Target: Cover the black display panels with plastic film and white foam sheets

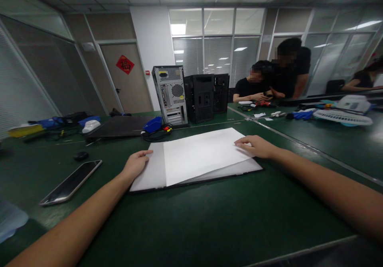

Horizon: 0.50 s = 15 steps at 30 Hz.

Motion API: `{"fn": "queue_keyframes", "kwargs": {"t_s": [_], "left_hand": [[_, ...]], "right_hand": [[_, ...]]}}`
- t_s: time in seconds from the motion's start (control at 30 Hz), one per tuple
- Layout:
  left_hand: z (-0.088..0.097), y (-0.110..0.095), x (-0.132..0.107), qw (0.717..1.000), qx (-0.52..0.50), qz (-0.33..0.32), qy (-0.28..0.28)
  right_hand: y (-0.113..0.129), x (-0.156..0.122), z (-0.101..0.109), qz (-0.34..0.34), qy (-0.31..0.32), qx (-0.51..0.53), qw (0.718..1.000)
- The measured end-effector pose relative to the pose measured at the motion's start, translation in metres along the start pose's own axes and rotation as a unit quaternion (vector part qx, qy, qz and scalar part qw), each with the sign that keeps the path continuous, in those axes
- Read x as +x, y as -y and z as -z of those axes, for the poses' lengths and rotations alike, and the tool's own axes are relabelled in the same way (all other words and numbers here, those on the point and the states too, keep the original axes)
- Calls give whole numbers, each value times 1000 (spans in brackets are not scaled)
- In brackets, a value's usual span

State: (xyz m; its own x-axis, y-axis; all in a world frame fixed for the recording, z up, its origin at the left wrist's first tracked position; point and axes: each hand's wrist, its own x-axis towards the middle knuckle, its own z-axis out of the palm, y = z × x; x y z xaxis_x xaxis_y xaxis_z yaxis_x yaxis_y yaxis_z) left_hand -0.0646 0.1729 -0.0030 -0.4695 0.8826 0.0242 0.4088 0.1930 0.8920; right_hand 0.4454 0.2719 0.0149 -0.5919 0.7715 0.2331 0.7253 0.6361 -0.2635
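In front of me lies a flat panel with a pale face and a thin dark rim. A thin white sheet rests across it, turned askew, so the panel shows at the left and along the lower right. My left hand is closed on the panel's left edge, its index finger reaching over the pale face. With fingers and thumb together, my right hand pinches the sheet at its right end, which looks slightly raised off the panel.
A phone and a black mouse lie to the left on the green table. Behind the panel stand a silver computer case and black cases. Two people work at the back right, near blue tools.
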Motion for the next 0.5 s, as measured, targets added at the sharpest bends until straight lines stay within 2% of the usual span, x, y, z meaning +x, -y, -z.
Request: {"fn": "queue_keyframes", "kwargs": {"t_s": [0.07, 0.17, 0.3, 0.5], "left_hand": [[0, -1, -1, 1000, 6, 4, -1], [1, -4, -4, 1000, 17, 4, -4], [1, -8, -8, 1000, 14, 1, -8], [0, -10, -9, 999, 28, -11, -32]], "right_hand": [[5, -1, 2, 12, -12, 11, 1000], [3, -3, -1, 11, -30, -27, 999], [1, -4, -6, 49, -14, -79, 996], [30, -3, -6, 102, -4, -116, 988]]}}
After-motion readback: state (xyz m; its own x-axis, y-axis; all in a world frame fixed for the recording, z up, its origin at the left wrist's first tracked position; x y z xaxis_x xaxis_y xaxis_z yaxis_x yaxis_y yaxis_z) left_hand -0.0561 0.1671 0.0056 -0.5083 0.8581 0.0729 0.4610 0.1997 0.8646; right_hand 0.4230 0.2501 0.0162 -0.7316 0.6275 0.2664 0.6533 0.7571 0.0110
